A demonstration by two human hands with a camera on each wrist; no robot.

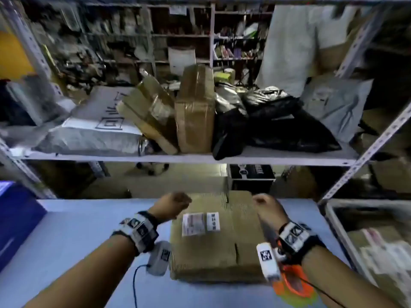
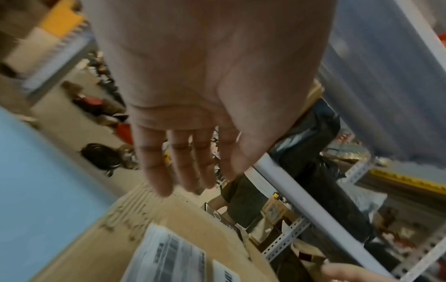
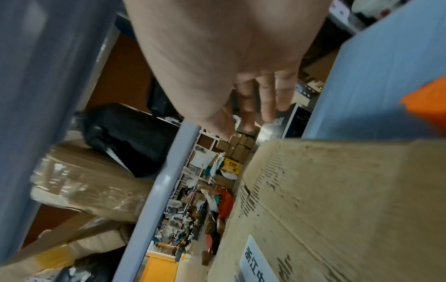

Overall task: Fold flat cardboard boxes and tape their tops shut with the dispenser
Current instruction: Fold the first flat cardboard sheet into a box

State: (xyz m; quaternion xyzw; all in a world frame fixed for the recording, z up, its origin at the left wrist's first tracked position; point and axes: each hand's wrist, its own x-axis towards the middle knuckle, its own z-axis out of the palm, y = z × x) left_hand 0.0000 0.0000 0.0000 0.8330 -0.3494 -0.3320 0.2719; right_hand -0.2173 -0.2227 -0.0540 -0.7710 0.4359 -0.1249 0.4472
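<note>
A flat brown cardboard box [image 1: 213, 236] with two white labels lies in the middle of the blue table [image 1: 77, 230]. My left hand [image 1: 175, 205] hovers over its far left corner. In the left wrist view that hand [image 2: 183, 167] shows straight fingers above the box [image 2: 169, 219] and holds nothing. My right hand [image 1: 264, 205] hangs over the far right corner. Seen from the right wrist, its fingers [image 3: 267, 103] are loosely extended and empty beside the box [image 3: 337, 200]. An orange tape dispenser [image 1: 293, 283] lies on the table under my right wrist, with its orange edge [image 3: 427, 110] showing in the right wrist view.
A metal shelf [image 1: 178, 158] spans just above the table, loaded with taped parcels [image 1: 195, 112], black bags [image 1: 278, 123] and a grey mailer [image 1: 95, 125]. A blue bin [image 1: 15, 218] stands at the left, a grey crate [image 1: 333, 218] with papers at the right. A person in a white shirt [image 1: 295, 45] stands behind the shelf.
</note>
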